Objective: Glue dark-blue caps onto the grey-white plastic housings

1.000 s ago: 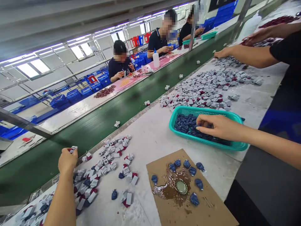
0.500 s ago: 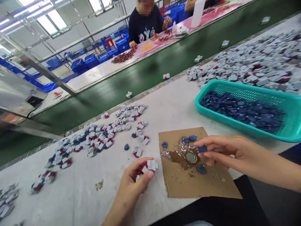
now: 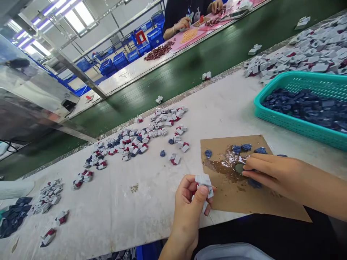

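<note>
My left hand (image 3: 193,202), closed, holds a light grey and dark red plastic piece (image 3: 204,180) beside the cardboard's left edge. Over the cardboard sheet (image 3: 230,202), my right hand (image 3: 267,171) has thumb and fingers pinched together at a round greenish disc (image 3: 239,168). What they pinch, if anything, is hidden behind the fingers. Shiny brown wetness surrounds the disc. Small dark blue pieces lie on the cardboard, among them one (image 3: 208,153) at the left and one (image 3: 260,150) at the back; another (image 3: 255,183) is partly under my right hand.
A teal basket (image 3: 303,126) of dark blue pieces stands at the right, before a heap of grey and red pieces (image 3: 311,54). More pieces (image 3: 132,139) spread leftward. Beyond runs a green conveyor belt (image 3: 179,77) with scattered pieces; a person (image 3: 184,16) works across it.
My right hand has brought the dark blue piece it held down to the disc, and that piece no longer shows in the fingers. My left hand still holds its grey and red piece. The view has shifted.
</note>
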{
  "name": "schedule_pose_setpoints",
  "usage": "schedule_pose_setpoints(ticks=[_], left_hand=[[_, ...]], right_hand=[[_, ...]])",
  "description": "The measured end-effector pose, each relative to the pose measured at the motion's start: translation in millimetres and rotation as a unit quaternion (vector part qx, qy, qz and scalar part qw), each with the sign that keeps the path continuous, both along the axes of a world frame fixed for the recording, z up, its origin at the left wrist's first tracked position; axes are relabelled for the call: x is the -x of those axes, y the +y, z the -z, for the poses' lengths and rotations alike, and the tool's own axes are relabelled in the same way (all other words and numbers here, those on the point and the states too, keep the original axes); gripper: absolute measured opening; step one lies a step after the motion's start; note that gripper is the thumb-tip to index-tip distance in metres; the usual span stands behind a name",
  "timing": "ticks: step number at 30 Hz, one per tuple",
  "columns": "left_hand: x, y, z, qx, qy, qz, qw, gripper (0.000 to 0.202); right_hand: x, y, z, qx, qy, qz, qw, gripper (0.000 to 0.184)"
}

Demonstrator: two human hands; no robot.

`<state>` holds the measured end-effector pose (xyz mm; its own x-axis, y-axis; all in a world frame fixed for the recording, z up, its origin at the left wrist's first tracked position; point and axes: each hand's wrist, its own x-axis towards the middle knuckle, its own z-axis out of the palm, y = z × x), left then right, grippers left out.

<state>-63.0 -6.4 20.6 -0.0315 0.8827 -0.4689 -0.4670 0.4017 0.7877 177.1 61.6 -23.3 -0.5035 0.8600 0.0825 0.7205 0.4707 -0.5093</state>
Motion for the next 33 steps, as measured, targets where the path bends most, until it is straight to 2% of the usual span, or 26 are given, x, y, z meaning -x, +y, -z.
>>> schedule_pose_setpoints(ticks=[2,8,10,12,14,17,20,24,26,28,31,33], left_hand=[[-1,-1,-1.7,0.003,-0.013,-0.012,1.000,0.045],[3,-8,-7.0,0.036,-0.069,-0.002,0.997,0.041],[5,-10,-6.2,0.042,-0.086,0.008,0.995,0.039],[6,-10,-4.1,0.033,-0.092,0.011,0.995,0.037],[5,-10,-2.0,0.018,-0.084,0.004,0.996,0.038],[0,-12,-1.3,0.005,-0.056,-0.014,0.998,0.039],[-5,-14,-3.6,-0.011,-0.025,-0.018,0.999,0.039],[-5,-16,-5.3,-0.042,0.020,-0.019,0.999,0.036],[-3,-17,-3.8,-0.053,0.027,-0.002,0.998,0.034],[-2,-18,-1.5,-0.063,0.029,0.013,0.998,0.031],[-3,-18,2.2,-0.087,0.040,0.008,0.995,0.026],[-7,-18,5.1,-0.114,0.052,0.000,0.992,0.024]], right_hand=[[2,1,1.3,0.015,0.001,-0.027,1.000,0.042],[4,6,1.2,0.016,-0.015,-0.042,0.999,0.040],[7,6,-4.8,0.027,0.000,-0.039,0.999,0.044],[12,2,-16.7,0.064,0.044,-0.001,0.997,0.049],[21,-5,-33.7,0.127,0.123,0.058,0.983,0.050],[40,-18,-60.8,0.219,0.256,0.108,0.935,0.046],[59,-23,-78.9,0.265,0.320,0.118,0.902,0.047],[72,-18,-83.2,0.281,0.350,0.080,0.890,0.044],[71,-17,-80.7,0.278,0.351,0.067,0.892,0.041],[68,-18,-78.3,0.257,0.325,0.042,0.909,0.038],[63,-20,-77.2,0.169,0.256,0.002,0.952,0.031],[62,-22,-77.5,0.103,0.225,-0.015,0.969,0.030]])
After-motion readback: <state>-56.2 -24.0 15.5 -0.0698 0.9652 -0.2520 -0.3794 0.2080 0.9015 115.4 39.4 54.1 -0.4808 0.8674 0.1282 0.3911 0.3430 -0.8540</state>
